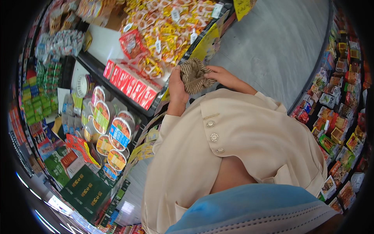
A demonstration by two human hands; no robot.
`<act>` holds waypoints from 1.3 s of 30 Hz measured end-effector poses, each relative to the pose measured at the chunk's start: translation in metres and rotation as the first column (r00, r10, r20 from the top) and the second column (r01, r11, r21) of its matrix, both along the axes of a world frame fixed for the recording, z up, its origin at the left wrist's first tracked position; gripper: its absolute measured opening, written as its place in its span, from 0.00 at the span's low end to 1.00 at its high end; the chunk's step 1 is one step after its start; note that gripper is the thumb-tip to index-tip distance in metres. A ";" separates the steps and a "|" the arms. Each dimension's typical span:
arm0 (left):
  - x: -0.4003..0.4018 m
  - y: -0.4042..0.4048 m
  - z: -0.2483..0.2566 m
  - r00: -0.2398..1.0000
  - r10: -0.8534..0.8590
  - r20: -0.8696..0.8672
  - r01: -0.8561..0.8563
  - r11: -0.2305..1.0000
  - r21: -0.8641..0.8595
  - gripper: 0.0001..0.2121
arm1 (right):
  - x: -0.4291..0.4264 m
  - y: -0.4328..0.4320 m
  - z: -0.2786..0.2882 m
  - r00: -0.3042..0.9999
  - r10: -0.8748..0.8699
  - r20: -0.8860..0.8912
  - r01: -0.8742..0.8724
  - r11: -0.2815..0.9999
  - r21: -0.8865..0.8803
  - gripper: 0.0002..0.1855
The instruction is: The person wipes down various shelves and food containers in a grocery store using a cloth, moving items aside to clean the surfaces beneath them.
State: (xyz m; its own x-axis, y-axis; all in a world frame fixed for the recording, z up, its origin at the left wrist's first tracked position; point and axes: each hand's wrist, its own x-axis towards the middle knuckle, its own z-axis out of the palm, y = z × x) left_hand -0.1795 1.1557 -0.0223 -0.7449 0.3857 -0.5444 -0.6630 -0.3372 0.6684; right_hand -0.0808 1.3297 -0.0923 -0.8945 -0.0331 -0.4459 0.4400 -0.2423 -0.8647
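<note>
A brown and beige striped piece of fabric (196,76), bunched up with a hollow in its middle, is held between my two hands in front of my cream shirt. My left hand (177,87) grips its left side, thumb up along the edge. On the other side, my right hand (219,76) pinches the rim, with some fingertips hidden in the folds. Just beyond lies a display bin with a heap of small yellow-and-red wrapped snacks (166,32), a red bag (132,44) and a row of red-and-white boxes (131,86).
Stacked lidded tubs (119,133) and dark green boxes (84,191) stand at the left. Shelves of packaged food (336,117) curve along the right. Grey floor (268,44) runs between the bin and those shelves. A blue face mask (245,207) covers the bottom of the view.
</note>
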 end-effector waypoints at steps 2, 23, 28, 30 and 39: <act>0.003 0.031 -0.011 0.998 -0.054 -0.011 0.053 0.998 -0.023 0.16 | 0.013 0.046 0.012 0.996 -0.083 -0.018 0.082 0.995 -0.047 0.20; 0.019 0.312 -0.042 0.311 -0.794 -0.522 0.705 0.561 -0.434 0.11 | 0.065 0.248 0.041 0.747 -0.643 0.169 0.575 0.498 -0.649 0.25; -0.026 0.355 -0.029 -0.064 -0.864 -0.499 0.482 0.411 -0.774 0.14 | 0.036 0.293 0.018 0.723 -0.651 0.231 0.621 0.468 -0.628 0.24; -0.049 0.372 -0.028 -0.035 -0.849 -0.527 0.425 0.464 -0.777 0.15 | 0.016 0.321 0.017 0.738 -0.630 0.239 0.625 0.506 -0.595 0.24; -0.178 0.440 -0.002 0.319 -0.552 -0.771 -0.067 0.798 -0.599 0.17 | -0.155 0.458 0.080 0.727 -0.616 -0.304 0.660 0.749 0.058 0.29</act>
State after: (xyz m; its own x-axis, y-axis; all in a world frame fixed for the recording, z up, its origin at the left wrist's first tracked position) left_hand -0.3572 1.5952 -0.0242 -0.7779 0.5867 0.2249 0.4435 0.2592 0.8580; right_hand -0.2362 1.7880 -0.0123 -0.7576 0.6344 -0.1538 -0.0063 -0.2426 -0.9701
